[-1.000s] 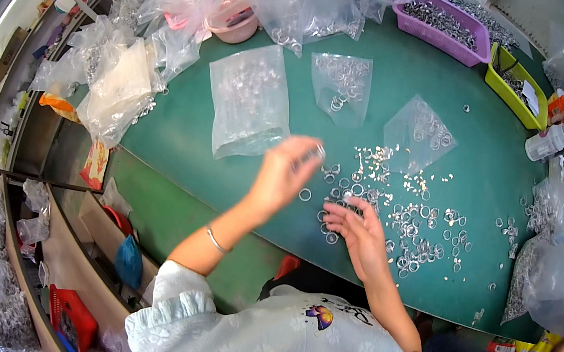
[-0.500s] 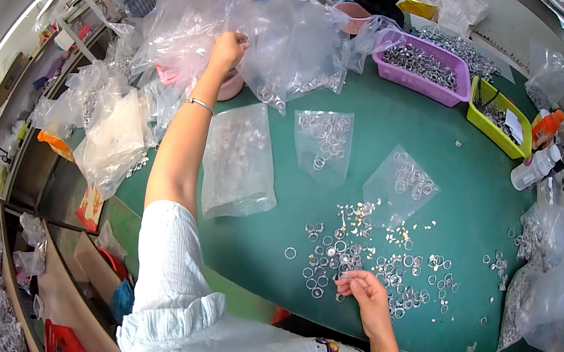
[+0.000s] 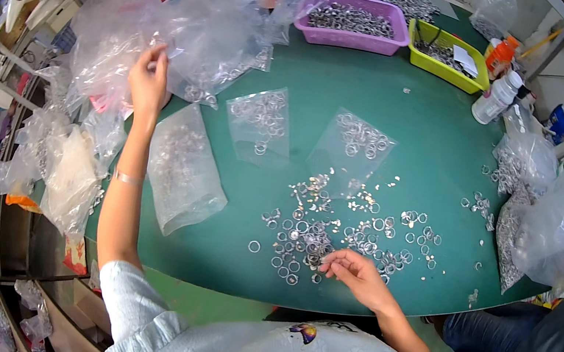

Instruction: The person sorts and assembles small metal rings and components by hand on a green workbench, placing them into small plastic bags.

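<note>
My left hand [image 3: 148, 83] reaches far out to the left, over a heap of clear plastic bags [image 3: 205, 33]. Its fingers are pinched together near something small and shiny that I cannot make out. At the near edge of the green table, my right hand [image 3: 358, 277] has its fingertips drawn together at a pile of silver rings [image 3: 309, 239]; what they hold is hidden. Small pale bits [image 3: 365, 203] lie scattered among the rings. Beyond the pile lie two small clear bags with rings, one on the left [image 3: 260, 126] and one on the right [image 3: 352, 147]. A larger frosted bag [image 3: 186, 171] lies beside my left forearm.
A purple basket [image 3: 353, 41] and a yellow-green basket [image 3: 441, 70] of small metal parts stand at the back. Bottles, one white [image 3: 496, 98], stand right of them. Filled bags [image 3: 548, 232] crowd the right edge. Another person's jeans-clad leg [image 3: 495, 331] shows at lower right.
The whole view has shifted, so the table things appear further left. My left hand has come slightly nearer and leftward over the bags. My right hand remains at the ring pile.
</note>
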The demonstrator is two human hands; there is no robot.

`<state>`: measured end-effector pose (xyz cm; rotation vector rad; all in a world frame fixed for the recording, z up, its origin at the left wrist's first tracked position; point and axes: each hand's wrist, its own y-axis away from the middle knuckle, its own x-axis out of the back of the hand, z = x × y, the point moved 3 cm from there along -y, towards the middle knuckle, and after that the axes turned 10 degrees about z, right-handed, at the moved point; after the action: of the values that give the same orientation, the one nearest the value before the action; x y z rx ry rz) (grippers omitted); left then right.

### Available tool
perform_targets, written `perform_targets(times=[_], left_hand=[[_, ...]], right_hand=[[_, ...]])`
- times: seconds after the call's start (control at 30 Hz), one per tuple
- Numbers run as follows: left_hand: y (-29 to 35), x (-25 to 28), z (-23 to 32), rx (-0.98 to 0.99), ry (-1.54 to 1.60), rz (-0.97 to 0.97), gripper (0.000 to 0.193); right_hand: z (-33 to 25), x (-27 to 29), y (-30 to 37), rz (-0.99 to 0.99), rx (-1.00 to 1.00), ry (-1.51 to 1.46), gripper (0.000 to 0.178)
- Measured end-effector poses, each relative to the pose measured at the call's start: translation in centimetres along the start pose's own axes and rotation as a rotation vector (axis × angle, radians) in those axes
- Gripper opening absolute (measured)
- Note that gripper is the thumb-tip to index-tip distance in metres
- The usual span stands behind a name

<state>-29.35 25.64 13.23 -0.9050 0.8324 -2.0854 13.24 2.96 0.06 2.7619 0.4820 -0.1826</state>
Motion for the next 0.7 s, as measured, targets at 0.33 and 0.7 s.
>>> perform_targets(times=[0.33,0.7], left_hand=[[25.1,5.6,15.2,0.368,0.121,-0.638,0.019],[35.1,7.6,14.9,0.464,-0.035,-0.304,0.022]], right_hand=[[-6.7,15.6,-17.2,0.642,0.682,0.715,0.032],[-5.7,21.4,-29.4,0.569,0.545,1.437,0.051]])
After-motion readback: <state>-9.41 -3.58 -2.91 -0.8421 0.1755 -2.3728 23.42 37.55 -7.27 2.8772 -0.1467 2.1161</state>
